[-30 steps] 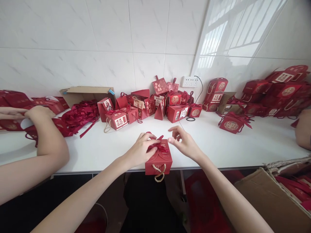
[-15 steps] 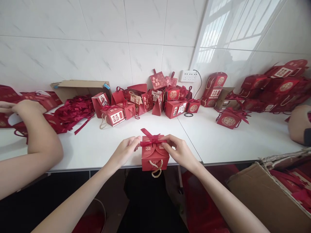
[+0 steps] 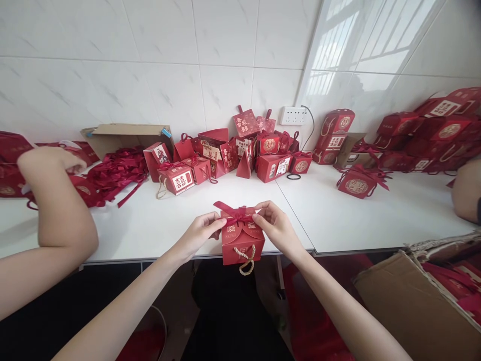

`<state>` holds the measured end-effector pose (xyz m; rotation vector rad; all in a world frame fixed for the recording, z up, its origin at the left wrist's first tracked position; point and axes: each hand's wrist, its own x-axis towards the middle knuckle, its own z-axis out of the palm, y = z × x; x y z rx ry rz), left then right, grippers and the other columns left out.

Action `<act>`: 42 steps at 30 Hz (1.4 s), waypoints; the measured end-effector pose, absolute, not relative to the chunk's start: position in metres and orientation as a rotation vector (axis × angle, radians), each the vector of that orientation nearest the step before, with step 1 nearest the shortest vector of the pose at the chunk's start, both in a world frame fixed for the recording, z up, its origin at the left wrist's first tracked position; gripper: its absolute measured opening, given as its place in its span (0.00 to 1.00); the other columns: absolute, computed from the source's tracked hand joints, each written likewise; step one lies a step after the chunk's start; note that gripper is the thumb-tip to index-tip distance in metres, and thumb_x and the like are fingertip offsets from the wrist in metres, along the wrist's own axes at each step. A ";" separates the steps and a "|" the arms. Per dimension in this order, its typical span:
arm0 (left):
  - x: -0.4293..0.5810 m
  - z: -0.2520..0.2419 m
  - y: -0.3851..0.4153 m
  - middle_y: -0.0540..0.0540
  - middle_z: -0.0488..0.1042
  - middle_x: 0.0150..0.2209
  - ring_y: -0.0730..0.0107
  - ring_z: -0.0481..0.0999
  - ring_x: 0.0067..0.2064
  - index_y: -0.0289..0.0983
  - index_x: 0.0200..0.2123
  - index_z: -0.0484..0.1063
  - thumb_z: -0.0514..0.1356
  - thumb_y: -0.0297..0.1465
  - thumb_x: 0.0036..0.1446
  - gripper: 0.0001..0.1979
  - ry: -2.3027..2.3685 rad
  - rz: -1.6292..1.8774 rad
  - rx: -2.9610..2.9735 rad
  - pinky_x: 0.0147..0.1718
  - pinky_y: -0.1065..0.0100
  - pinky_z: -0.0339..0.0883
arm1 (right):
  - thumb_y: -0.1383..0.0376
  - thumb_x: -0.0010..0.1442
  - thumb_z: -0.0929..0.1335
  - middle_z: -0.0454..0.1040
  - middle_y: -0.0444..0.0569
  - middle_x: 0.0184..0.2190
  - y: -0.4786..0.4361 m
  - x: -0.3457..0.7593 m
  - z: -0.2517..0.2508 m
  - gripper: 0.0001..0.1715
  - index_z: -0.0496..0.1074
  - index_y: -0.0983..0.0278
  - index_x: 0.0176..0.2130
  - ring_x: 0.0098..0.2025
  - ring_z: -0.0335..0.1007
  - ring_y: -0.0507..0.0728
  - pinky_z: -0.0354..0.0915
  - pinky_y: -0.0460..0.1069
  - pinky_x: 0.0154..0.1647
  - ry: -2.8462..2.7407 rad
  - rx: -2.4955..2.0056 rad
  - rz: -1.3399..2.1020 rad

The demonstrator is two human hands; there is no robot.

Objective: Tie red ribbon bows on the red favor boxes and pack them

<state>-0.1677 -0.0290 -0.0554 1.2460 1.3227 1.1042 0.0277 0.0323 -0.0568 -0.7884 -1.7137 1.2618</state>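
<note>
A red gift box (image 3: 242, 243) with gold print sits at the front edge of the white table (image 3: 169, 220), a twisted gold cord handle (image 3: 246, 258) hanging from its near side. On its top lies a red ribbon (image 3: 238, 214) tied in a bow. My left hand (image 3: 205, 228) pinches the bow's left side between thumb and fingers. At the right side of the bow, my right hand (image 3: 272, 223) pinches the ribbon too, thumb against the fingers.
Finished-looking red boxes (image 3: 182, 178) line the wall, with a ribbon pile (image 3: 116, 173) at left. More boxes (image 3: 443, 130) are stacked at right, above a cardboard carton (image 3: 409, 296). Another person's arm (image 3: 63, 210) reaches in at left; an elbow (image 3: 466, 190) shows at right.
My left hand has moved in and closed on the bow's left side. My right hand has shifted slightly on the ribbon. The other person's hand at left has moved right.
</note>
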 end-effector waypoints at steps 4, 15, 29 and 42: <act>-0.171 -0.057 -0.027 0.53 0.60 0.25 0.76 0.62 0.27 0.36 0.21 0.57 0.60 0.41 0.50 0.18 1.249 1.111 1.252 0.28 0.71 0.61 | 0.57 0.53 0.66 0.56 0.37 0.21 0.036 0.030 -0.061 0.16 0.60 0.60 0.40 0.24 0.53 0.50 0.52 0.46 0.25 -1.682 -0.689 1.406; -0.169 -0.064 -0.021 0.54 0.62 0.24 0.77 0.63 0.27 0.36 0.21 0.58 0.60 0.37 0.51 0.16 1.100 1.130 1.157 0.28 0.72 0.59 | 0.66 0.44 0.69 0.58 0.36 0.20 0.044 0.031 -0.068 0.17 0.56 0.60 0.31 0.22 0.52 0.49 0.51 0.45 0.26 -1.236 -0.617 1.743; -0.170 -0.063 -0.034 0.40 0.64 0.53 0.58 0.68 0.51 0.42 0.51 0.56 0.65 0.43 0.44 0.33 1.405 1.023 1.486 0.46 0.57 0.66 | 0.48 0.59 0.61 0.66 0.50 0.51 0.044 0.054 -0.092 0.26 0.58 0.58 0.51 0.55 0.61 0.57 0.58 0.55 0.53 -1.515 -0.852 1.592; -0.191 -0.054 -0.025 0.45 0.68 0.53 0.57 0.64 0.57 0.41 0.48 0.67 0.54 0.41 0.54 0.19 1.758 1.128 1.681 0.56 0.58 0.56 | 0.53 0.61 0.61 0.69 0.44 0.24 -0.006 0.056 -0.059 0.16 0.63 0.62 0.31 0.27 0.65 0.52 0.60 0.46 0.29 -1.789 -0.914 1.076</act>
